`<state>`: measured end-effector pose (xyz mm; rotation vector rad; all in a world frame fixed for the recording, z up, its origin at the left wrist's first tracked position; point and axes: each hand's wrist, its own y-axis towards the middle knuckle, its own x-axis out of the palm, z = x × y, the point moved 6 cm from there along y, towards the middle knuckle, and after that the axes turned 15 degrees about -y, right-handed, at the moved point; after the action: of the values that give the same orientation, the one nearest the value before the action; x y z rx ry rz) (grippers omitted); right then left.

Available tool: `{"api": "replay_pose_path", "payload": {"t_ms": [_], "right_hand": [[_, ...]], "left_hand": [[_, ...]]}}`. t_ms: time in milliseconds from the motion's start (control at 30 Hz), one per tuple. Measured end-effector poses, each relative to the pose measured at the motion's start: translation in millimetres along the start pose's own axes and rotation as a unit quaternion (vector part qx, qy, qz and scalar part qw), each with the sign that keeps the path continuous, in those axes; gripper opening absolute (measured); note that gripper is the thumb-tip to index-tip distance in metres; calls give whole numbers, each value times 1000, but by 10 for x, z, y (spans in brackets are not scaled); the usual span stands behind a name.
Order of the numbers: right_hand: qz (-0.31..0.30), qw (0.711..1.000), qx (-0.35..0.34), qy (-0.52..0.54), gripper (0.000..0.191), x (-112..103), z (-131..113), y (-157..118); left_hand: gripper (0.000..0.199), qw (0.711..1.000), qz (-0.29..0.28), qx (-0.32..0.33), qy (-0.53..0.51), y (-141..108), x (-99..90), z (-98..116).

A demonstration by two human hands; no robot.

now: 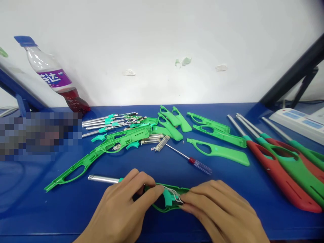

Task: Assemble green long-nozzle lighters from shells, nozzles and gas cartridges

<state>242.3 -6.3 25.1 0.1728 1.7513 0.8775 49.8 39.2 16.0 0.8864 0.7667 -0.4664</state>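
Observation:
An open green half shell of a long-necked gas lighter [162, 209] lies near the table's front edge, between my two hands. Its silver metal tube [102, 179] sticks out to the left. Inside it sit a teal trigger [167, 197] and white wires [175, 193]. My left hand [121, 206] is closed on the shell's left part, thumb and index fingertips beside the trigger. The fingertips of my right hand [222, 209] press together at the wires and the shell's right part; the palm hides the shell's right end.
Green half shells [217, 152], silver tubes with wires [101, 123] and clear fuel tanks [162, 143] lie behind my hands. A screwdriver [199, 165] is among them. Assembled red and green lighters [275, 165] and a power strip [298, 121] stand right, a drink bottle [54, 76] left.

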Motion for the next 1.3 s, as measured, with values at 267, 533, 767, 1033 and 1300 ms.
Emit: {"api": "replay_pose_path", "payload": {"t_ms": [267,533,767,1033,1300], "right_hand": [[-17,1000,12,0,25,29,38,-96],[-13,1000,16,0,25,44,36,-82],[0,1000,0,2,31,-22,15,-11],[43,998,41,21,36,-26,9,2],[-4,1000,8,20,22,-33,27,-18]], "left_hand": [[43,1000,-3,-4,9,-19,18,-25],[42,1000,7,-7,-2,23,-6,-2],[39,1000,12,-6,-19,44,-9,31],[46,1000,-3,-4,15,-25,16,-21],[48,1000,-8,2,-23,-17,7,-28]]}}
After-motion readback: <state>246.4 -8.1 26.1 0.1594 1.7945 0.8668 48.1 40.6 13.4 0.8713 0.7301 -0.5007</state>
